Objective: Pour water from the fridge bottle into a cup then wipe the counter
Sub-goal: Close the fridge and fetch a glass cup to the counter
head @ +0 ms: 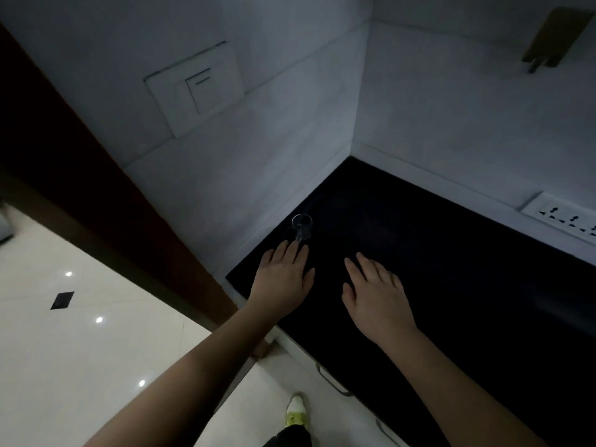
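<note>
Dim kitchen corner: a person's two hands lie flat, palms down, fingers spread, on a black countertop (435, 253), holding nothing. The left hand (283, 272) sits near the counter's left end, by the wall; the right hand (375, 291) is beside it, apart, nearer the middle. Neither grips anything, a resting pose that reads as a pause w/ the pour not yet begun.

The task's cup, a small clear glass mug (302, 226), stands upright just beyond the left hand's fingertips (300, 248). Its handle points back toward them and looks close to touching, tho the low light makes contact hard to call. It appears empty, but clear glass on black leaves that unsure. Placed close to the wall at the counter's left end, it leaves most of the surface free, prob. for setting down a bottle and wiping later.

No bottle, fridge or cloth in view, so fetching the bottle seems the step in hand. A light switch plate (196, 88) is on the left wall, a socket strip (567, 217) on the right wall at counter level. Below, pale floor tiles (80, 333) and one shoe (296, 411).
</note>
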`<state>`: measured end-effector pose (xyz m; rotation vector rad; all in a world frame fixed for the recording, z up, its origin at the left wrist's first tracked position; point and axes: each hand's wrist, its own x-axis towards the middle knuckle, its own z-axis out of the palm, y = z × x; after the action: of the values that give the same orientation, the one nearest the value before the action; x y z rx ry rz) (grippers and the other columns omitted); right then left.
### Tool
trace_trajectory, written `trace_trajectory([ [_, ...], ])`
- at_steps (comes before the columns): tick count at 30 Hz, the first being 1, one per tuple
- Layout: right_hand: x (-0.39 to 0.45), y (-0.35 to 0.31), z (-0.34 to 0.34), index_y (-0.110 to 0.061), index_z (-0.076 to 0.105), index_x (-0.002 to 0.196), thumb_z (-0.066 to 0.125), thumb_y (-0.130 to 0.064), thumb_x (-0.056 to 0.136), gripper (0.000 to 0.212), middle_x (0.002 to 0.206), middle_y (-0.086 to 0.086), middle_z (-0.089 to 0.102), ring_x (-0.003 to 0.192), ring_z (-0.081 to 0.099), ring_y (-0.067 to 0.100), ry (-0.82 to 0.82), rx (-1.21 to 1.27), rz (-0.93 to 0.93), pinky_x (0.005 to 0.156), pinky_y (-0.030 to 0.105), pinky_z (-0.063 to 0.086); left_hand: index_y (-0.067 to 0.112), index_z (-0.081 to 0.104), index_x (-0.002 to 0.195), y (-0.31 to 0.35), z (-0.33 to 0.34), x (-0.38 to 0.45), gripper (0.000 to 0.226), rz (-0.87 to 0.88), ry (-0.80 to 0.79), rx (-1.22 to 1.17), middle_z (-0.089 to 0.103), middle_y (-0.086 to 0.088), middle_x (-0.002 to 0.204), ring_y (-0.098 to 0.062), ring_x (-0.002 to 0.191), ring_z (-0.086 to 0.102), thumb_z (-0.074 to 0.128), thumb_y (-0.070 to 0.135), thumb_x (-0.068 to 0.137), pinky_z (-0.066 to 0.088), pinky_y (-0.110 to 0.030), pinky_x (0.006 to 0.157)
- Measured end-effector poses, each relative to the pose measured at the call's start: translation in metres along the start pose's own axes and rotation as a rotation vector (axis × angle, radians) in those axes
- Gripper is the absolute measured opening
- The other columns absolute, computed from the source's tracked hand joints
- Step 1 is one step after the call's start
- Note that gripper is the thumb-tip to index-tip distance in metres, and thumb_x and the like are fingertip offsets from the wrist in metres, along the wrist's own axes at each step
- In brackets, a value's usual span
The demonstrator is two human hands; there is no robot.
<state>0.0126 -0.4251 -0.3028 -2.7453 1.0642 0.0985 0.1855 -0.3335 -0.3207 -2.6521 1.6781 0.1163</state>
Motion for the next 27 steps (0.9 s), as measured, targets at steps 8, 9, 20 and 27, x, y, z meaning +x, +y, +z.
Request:
trace_trajectory([
  [8, 0.056, -0.022, 0.01, -0.02, 0.041, 0.146, 0.018, -0.045, 0.091, 0.064, 0.152, 0.006, 0.038, 0.136, 0.04, 0.025, 0.02, 0.011, 0.058, 0.109, 0.044, 0.035, 0.016, 0.021, 0.154, -0.032, 0.035, 0.057, 0.061, 0.006, -0.116, -0.043, 0.03, -0.006, 0.158, -0.024, 0.146, 0.024, 0.027, 0.047, 0.103, 0.025, -0.041, 0.115],
  [9, 0.06, -0.023, 0.01, -0.02, 0.041, 0.146, 0.019, -0.045, 0.091, 0.063, 0.152, 0.006, 0.039, 0.136, 0.04, 0.025, 0.018, 0.009, 0.067, 0.109, 0.044, 0.035, 0.015, 0.024, 0.154, -0.035, 0.04, 0.062, 0.061, -0.001, -0.109, -0.051, 0.034, -0.007, 0.155, -0.024, 0.144, 0.029, 0.029, 0.046, 0.102, 0.029, -0.041, 0.113],
  [20, 0.067, -0.011, 0.018, -0.021, 0.037, 0.148, 0.022, -0.044, 0.093, 0.061, 0.152, 0.006, 0.038, 0.134, 0.042, 0.023, 0.013, 0.054, 0.129, 0.107, 0.04, 0.037, 0.004, 0.057, 0.101, -0.053, 0.087, 0.127, 0.022, -0.271, -0.118, -0.608, 0.065, -0.015, 0.093, -0.03, 0.088, 0.061, 0.052, 0.026, 0.1, 0.039, -0.03, 0.07],
  [27, 0.065, -0.005, 0.024, -0.022, 0.03, 0.151, 0.026, -0.043, 0.097, 0.058, 0.156, 0.004, 0.031, 0.14, 0.034, 0.021, 0.023, 0.078, 0.141, 0.111, 0.038, 0.031, 0.006, 0.057, 0.095, -0.049, 0.106, 0.146, 0.014, -0.663, -0.252, -1.258, 0.063, -0.01, 0.073, -0.017, 0.059, 0.058, 0.061, 0.019, 0.096, 0.051, -0.029, 0.064],
])
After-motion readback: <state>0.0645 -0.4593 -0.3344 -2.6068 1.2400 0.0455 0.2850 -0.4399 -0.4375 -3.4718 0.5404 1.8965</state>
